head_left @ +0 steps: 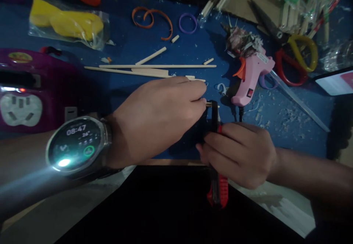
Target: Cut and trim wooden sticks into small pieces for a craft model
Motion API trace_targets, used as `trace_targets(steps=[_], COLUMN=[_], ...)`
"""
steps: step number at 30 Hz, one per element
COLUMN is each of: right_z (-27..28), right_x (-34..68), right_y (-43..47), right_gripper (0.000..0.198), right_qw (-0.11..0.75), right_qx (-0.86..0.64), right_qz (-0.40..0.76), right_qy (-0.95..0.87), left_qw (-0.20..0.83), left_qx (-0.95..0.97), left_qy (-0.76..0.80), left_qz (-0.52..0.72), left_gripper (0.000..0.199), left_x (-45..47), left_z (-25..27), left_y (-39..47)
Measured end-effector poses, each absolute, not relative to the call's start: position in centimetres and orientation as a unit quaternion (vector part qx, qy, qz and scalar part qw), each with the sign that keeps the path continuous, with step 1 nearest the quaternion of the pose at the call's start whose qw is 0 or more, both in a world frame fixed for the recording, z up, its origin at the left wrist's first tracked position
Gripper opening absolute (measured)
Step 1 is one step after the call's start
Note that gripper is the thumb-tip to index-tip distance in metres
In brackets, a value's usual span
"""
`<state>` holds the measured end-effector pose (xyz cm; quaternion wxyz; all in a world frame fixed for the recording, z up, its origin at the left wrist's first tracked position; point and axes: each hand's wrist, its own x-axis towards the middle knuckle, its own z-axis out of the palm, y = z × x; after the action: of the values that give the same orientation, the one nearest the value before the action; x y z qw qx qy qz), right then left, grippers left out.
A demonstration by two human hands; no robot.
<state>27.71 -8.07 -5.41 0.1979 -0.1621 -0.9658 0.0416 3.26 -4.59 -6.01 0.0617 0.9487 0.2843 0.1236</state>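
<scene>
My right hand (pixel 242 152) is closed around a red-and-black utility knife (pixel 224 187), its blade end pointing away from me. At that end, a thin wooden stick (pixel 209 104) pokes out from the pinched fingers of my left hand (pixel 162 108) and meets the knife. Most of this stick is hidden under the hand. A watch (pixel 78 144) is on my left wrist. Just beyond the left hand lie two long wooden sticks, one of them a straight skewer (pixel 157 66), and a shorter cut piece (pixel 151 56).
A pink glue gun (pixel 252 71) lies right of centre, its cord running towards me. Beyond it are red-and-yellow scissors (pixel 292 53). A purple socket box (pixel 59 75) stands at left, near a bagged yellow item (pixel 66 21). Orange (pixel 143 17) and purple rings (pixel 188 23) lie farther back.
</scene>
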Motion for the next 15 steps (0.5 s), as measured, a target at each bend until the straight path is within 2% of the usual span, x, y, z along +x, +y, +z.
trace_targets(steps=[5,15], right_z=[-5.46,-5.5], right_x=[27.63,27.63], right_y=[-8.13,-8.2], right_gripper=[0.017,0.017], right_qw=[0.205,0.215], right_qx=[-0.152,-0.156], right_qz=[0.039,0.036], right_qy=[-0.966,-0.963], left_qw=[0.065,0.056], left_qx=[0.946,0.948], left_qy=[0.302,0.304], left_qz=[0.101,0.078], left_gripper=[0.029,0.028], left_x=[3.3,3.49], left_z=[-5.91,-5.39], left_y=[-4.74,-4.54])
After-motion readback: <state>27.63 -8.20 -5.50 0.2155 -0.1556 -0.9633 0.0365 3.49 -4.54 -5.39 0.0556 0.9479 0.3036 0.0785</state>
